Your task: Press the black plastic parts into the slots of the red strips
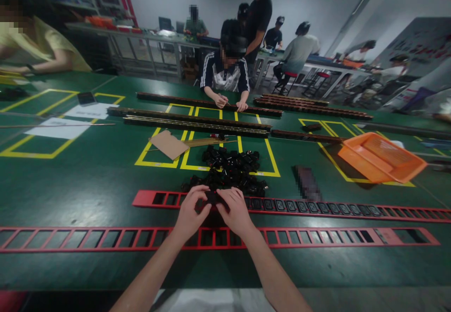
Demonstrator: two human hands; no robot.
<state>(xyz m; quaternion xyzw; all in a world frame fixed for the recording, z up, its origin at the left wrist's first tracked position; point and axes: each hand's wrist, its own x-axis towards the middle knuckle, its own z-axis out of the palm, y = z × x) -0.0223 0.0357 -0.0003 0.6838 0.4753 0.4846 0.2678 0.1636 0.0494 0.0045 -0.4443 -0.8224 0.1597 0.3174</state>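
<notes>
Small black squarish part [212,198] held btwn both hands, just above the far long red slotted strip [148,198]. L hand [192,211] & R hand [232,208] both pinch it, fingertips closed on its two sides, L on one, R on the other. Far strip runs L to R across the green tabletop [105,269]; to the R of the hands, a row of its slots holds black socket-like inserts [303,206]. Near long red slotted strip [116,239] lies closer to the body, under the wrists. Loose pile of black parts w/ wires [232,166] just beyond the hands. Past it: brown cardboard piece [169,144] on the L, dark flat rectangular object [307,183] (blurred) on the R, orange plastic basket [384,158] farther R. Long dark metal bars [197,123] lie across the table; opposite, a person in a dark jacket w/ white stripes [225,70] has both hands at another bar.
</notes>
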